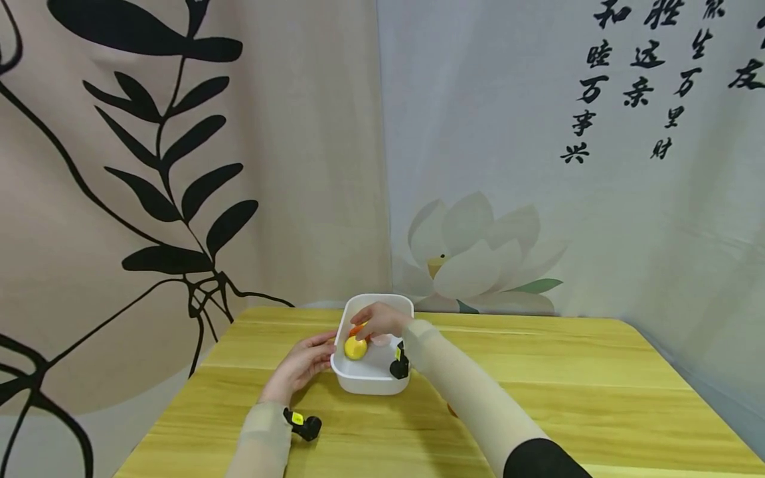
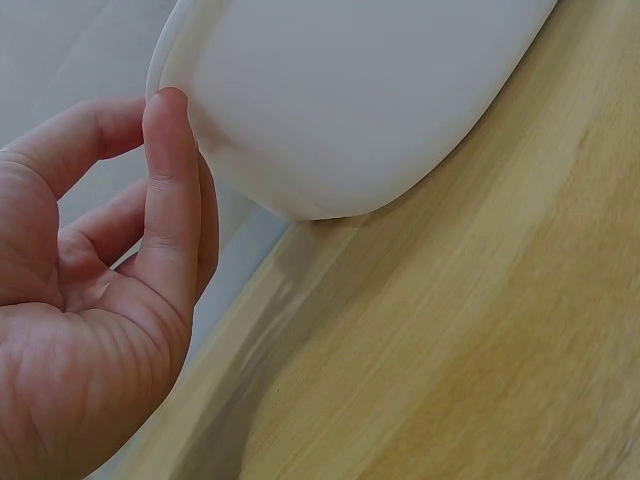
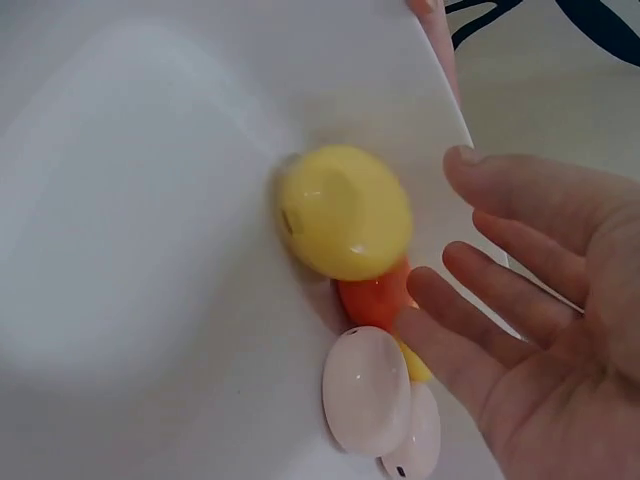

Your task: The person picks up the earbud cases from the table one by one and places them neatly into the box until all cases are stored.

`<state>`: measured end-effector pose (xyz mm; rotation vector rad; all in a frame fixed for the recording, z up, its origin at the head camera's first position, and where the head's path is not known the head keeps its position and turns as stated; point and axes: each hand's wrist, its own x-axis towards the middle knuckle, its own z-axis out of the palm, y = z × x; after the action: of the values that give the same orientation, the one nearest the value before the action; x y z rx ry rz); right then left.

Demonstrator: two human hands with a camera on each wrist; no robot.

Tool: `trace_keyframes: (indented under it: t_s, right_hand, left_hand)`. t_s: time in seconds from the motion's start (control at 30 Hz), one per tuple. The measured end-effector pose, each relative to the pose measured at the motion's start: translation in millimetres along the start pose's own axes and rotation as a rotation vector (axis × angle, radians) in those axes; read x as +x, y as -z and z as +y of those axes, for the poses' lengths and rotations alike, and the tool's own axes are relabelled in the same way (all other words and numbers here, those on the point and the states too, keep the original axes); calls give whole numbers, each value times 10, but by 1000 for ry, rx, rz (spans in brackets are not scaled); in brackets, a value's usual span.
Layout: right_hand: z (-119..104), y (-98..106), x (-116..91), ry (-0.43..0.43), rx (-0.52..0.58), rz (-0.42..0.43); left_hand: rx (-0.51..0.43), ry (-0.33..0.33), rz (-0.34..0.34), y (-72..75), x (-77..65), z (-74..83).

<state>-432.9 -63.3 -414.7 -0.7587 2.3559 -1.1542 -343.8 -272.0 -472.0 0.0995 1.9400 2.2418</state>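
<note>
A white plastic basin (image 1: 374,385) stands on the wooden table. My left hand (image 1: 303,362) touches its left side, thumb and fingertips against the outer wall by the rim; in the left wrist view the left hand (image 2: 110,260) has gently bent fingers. Over the basin's inside, my right hand (image 3: 540,290) is spread, its fingers apart and nothing gripped. Beside those fingers is a glossy yellow rounded thing (image 3: 345,212), slightly blurred. Below it lie an orange-red rounded piece (image 3: 372,298), a pale pink oval piece (image 3: 365,390) and another pale oval (image 3: 415,435).
On the wooden table (image 1: 568,372), a small orange thing (image 1: 451,410) shows partly from behind my right forearm. Printed curtains (image 1: 323,166) hang behind the table's far edge. A black wrist camera (image 1: 399,365) on my right wrist hangs above the basin.
</note>
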Motion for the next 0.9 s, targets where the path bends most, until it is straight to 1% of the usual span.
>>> trace_keyframes:
  t_s: [0.23, 0.4, 0.53, 0.7, 0.8, 0.9]
  right_hand:
    - [-32, 7, -4, 1, 36, -22]
    - [-40, 31, 2, 4, 23, -22]
    - [-71, 104, -51, 20, 22, -21]
    - [-134, 229, -121, 41, 17, -10]
    - [-178, 327, -181, 64, 33, -2]
    - [-227, 439, -265, 85, 50, 16]
  left_hand:
    - [-7, 1, 2, 15, -1, 3]
    - [9, 0, 3, 10, -8, 4]
    - [10, 0, 1, -26, 5, 3]
    - [19, 2, 16, -44, 8, -8]
    - [38, 5, 25, -27, 4, -11]
    - [35, 11, 39, 2, 3, 2]
